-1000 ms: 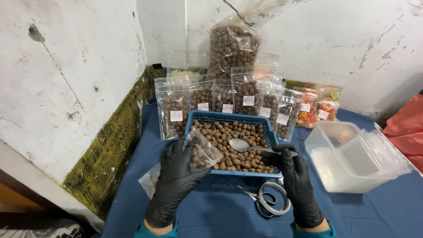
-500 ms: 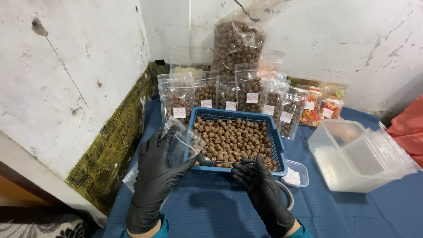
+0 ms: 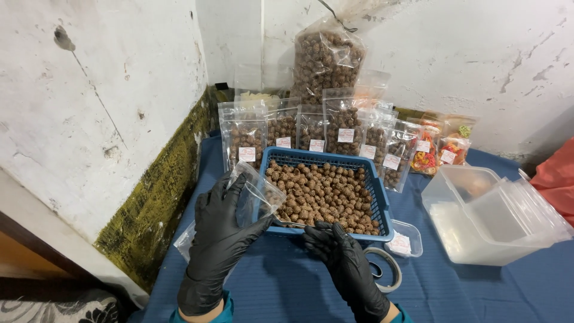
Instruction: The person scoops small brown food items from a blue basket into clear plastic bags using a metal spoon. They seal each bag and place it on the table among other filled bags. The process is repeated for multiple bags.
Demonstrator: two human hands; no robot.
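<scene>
My left hand (image 3: pixel 222 236), in a black glove, holds a small clear plastic bag (image 3: pixel 258 192) open beside the left side of a blue basket (image 3: pixel 381 203) full of round brown snack balls (image 3: pixel 323 191). My right hand (image 3: pixel 338 252), also gloved, grips the handle of a metal spoon (image 3: pixel 289 224) at the basket's near edge, its tip pointing toward the bag's mouth. Behind the basket stands a row of filled clear bags with white labels (image 3: pixel 311 128), and a big bag of the same balls (image 3: pixel 326 57) rises behind them.
A clear plastic tub with stacked lids (image 3: pixel 496 215) sits at the right. A tape roll (image 3: pixel 385 269) and a small clear tray (image 3: pixel 406 239) lie near the basket's front right corner. Bags of orange snacks (image 3: pixel 439 149) stand at the back right. A wall closes the left side.
My right hand has left the spoon's scooping spot in the basket and come to the near edge. The left hand has lifted the bag and tilted its mouth toward the spoon.
</scene>
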